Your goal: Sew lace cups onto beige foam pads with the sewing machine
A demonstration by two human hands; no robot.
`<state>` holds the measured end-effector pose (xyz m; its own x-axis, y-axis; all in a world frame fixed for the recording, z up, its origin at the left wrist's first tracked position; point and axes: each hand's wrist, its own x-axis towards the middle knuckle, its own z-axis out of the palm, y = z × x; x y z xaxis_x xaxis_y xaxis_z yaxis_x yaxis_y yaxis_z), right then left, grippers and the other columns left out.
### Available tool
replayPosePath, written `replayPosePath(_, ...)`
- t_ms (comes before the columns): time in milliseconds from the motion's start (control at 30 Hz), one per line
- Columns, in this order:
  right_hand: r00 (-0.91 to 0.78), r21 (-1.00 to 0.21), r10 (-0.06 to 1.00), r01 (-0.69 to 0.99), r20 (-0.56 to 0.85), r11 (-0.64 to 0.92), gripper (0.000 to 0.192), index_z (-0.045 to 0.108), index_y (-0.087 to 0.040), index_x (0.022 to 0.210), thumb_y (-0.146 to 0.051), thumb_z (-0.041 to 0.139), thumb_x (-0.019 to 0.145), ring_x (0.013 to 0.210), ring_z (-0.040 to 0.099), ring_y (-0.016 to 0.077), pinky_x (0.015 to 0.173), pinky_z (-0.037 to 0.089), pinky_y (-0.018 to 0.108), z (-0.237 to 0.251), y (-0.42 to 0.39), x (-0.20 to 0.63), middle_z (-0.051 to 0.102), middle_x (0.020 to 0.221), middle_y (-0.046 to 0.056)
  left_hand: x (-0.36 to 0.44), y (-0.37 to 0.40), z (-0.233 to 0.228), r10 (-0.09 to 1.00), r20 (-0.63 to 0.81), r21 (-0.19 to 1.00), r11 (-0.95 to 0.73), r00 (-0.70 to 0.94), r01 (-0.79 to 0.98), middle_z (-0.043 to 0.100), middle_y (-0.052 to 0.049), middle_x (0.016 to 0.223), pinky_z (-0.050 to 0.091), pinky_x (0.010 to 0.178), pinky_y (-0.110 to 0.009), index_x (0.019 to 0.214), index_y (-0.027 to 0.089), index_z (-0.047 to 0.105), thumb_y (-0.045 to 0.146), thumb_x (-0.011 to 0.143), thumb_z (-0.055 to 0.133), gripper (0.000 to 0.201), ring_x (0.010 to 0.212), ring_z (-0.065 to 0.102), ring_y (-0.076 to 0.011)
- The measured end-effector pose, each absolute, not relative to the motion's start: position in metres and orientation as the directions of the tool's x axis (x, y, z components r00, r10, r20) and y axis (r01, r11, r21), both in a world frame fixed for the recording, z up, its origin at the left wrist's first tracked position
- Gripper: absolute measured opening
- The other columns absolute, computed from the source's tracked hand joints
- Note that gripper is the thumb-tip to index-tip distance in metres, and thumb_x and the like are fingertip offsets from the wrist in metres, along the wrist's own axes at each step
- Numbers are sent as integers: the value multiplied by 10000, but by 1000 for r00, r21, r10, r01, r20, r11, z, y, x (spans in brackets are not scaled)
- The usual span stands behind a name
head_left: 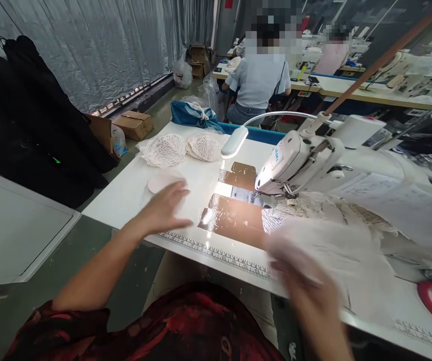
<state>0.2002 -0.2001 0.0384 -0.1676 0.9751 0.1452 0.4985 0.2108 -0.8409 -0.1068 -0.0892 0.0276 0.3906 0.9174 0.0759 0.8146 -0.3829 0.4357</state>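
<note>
Two hands over the desk point(133, 195): left hand point(165, 208) flat, grip open and empty by the pad point(161, 181) at 11 o'clock; right hand point(308, 286) blurred, grip unclear, on fabric point(336, 250) near the machine point(298, 160).

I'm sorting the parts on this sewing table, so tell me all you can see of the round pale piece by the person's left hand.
The round pad is a pale pinkish-white disc, smooth and soft-looking, perhaps foam or fabric. It lies flat on the white table, in front of two lace pieces. The left hand, fingers spread, is just over its near edge and hides part of it; blur makes it unclear whether they touch. Nothing else appears to touch it.
</note>
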Motion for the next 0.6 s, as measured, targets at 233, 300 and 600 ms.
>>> replayPosePath(233,-207,-777,909,472,362,417,90,591,-247,791,-196,638,734,670,616,172,590,477,275,27,-162,169,677,776,10,-69,-118,35,770,6,814,-375,638,444,698,-35,918,465,741,-247,1030,195,681,210,832,549,238,826,632,-179)
replayPosePath(300,4,-746,897,557,442,365,122,577,-249,781,-190,657,710,665,598,167,595,459,273,33,-162,180,668,785,13,-77,-118,30,928,-3,792,-225,373,567,674,-35,824,441,672,-244,877,164,686,232,832,535,171,762,599,-174)
replayPosePath(600,-482,-958,849,-65,-216,-280,212,674,-209,876,-395,667,773,640,572,153,624,461,279,9,-148,163,660,736,6,-45,-134,39,666,21,995,59,746,-81,491,-122,1323,500,721,-281,1422,267,388,389,787,669,705,928,591,-196)
